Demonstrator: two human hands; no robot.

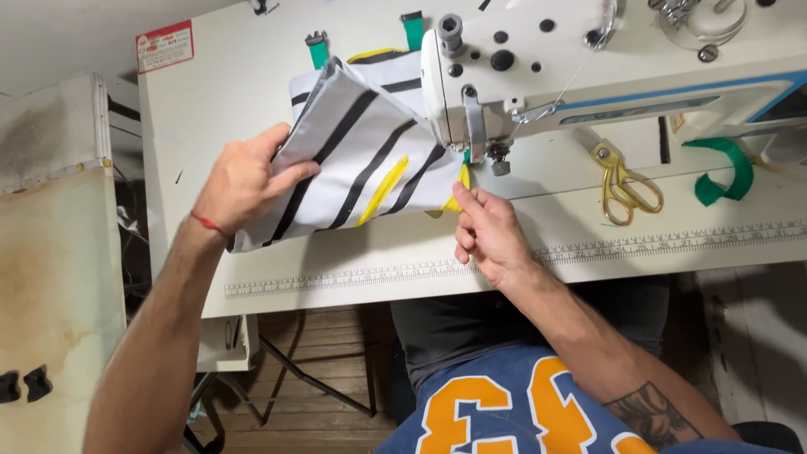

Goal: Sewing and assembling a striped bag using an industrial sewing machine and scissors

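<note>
Head view shows our left hand (244, 181) clamped on the folded white fabric with black and yellow stripes (353, 160), lifted off the tabletop (336, 277) left of the sewing machine (538, 59). Our right hand (487, 235) has its fingers (467, 198) pinched together on the yellow edge just beside the presser foot (499, 160). We judge those fingers risk a needle prick there, and the raised fabric could drag the seam crooked; scissors (622, 185) lie well right.

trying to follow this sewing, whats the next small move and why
Probably slide the yellow edge under the presser foot: the right hand pinches it just beside the foot, while the left hand holds the striped fabric lifted.
</note>
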